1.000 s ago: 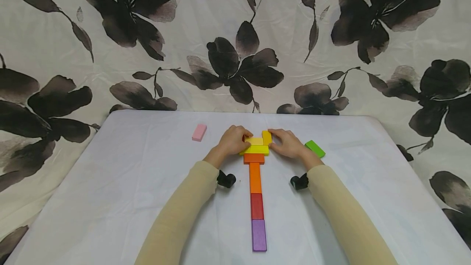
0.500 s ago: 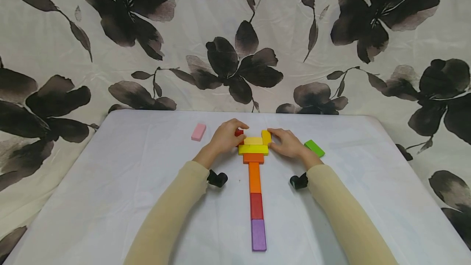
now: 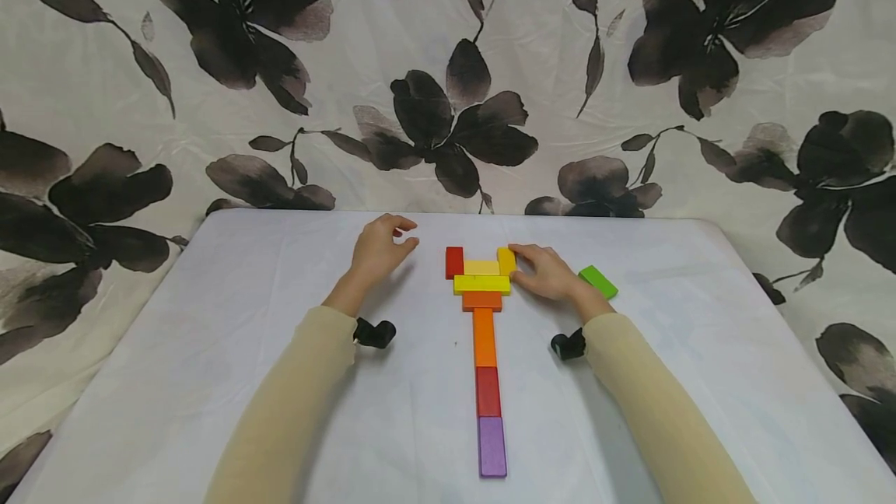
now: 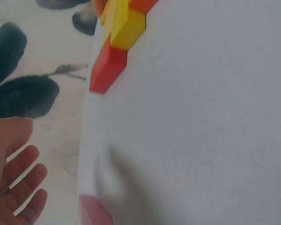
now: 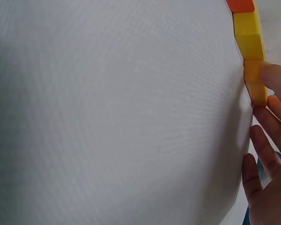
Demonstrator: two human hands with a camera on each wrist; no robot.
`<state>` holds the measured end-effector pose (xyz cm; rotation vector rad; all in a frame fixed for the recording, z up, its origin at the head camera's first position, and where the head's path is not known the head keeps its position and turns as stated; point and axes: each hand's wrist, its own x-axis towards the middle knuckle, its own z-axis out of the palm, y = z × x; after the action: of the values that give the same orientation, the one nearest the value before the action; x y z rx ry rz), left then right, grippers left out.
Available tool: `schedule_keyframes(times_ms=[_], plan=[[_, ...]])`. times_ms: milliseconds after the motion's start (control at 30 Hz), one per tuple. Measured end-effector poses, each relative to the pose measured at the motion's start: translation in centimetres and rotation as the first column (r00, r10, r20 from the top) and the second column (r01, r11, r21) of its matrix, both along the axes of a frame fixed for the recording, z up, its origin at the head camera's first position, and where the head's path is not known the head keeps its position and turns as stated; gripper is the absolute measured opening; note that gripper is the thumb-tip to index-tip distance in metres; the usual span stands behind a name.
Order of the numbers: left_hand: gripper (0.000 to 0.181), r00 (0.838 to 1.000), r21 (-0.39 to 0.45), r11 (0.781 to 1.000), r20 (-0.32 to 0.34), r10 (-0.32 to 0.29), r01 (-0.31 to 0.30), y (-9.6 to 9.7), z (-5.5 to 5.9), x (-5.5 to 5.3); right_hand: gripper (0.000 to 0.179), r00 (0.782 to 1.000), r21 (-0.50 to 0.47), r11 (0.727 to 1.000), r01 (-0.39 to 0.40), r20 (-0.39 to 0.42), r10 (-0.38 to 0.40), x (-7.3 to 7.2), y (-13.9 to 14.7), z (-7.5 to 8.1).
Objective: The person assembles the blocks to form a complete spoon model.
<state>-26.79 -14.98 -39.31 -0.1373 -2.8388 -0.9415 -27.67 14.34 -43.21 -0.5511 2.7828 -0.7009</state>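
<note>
My left hand holds nothing and hovers left of the block figure, its fingers spread a little in the left wrist view. My right hand pinches the upright amber block between thumb and index finger at the figure's upper right. A red block stands opposite at the upper left, with a pale yellow block between them. Under these lies a bright yellow block, then a dark orange block. A stem runs down from there: orange block, red block, purple block.
A green block lies just right of my right hand. The pink block shows in the left wrist view; in the head view my left hand hides it. A white-covered table ends at a floral cloth behind.
My left hand has let go of the upper-left red block and moved left, over the pink block. The red block now stands uncovered. My right hand has stayed on the amber block.
</note>
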Motion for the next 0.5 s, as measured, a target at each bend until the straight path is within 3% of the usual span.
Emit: schedule_keyframes(times_ms=[300,500], plan=[[0.034,0.997,0.068,0.995,0.008,0.077,-0.077,-3.0,-0.2,0.3,0.058,1.000,0.001,1.000,-0.010,-0.016,0.010,0.1,0.0,-0.1],[0.038,0.990,0.053,0.989,0.046,0.135,-0.137,-4.4,-1.1,0.3,0.058,1.000,-0.003,1.000,-0.003,-0.005,0.003,0.1,-0.1,-0.1]])
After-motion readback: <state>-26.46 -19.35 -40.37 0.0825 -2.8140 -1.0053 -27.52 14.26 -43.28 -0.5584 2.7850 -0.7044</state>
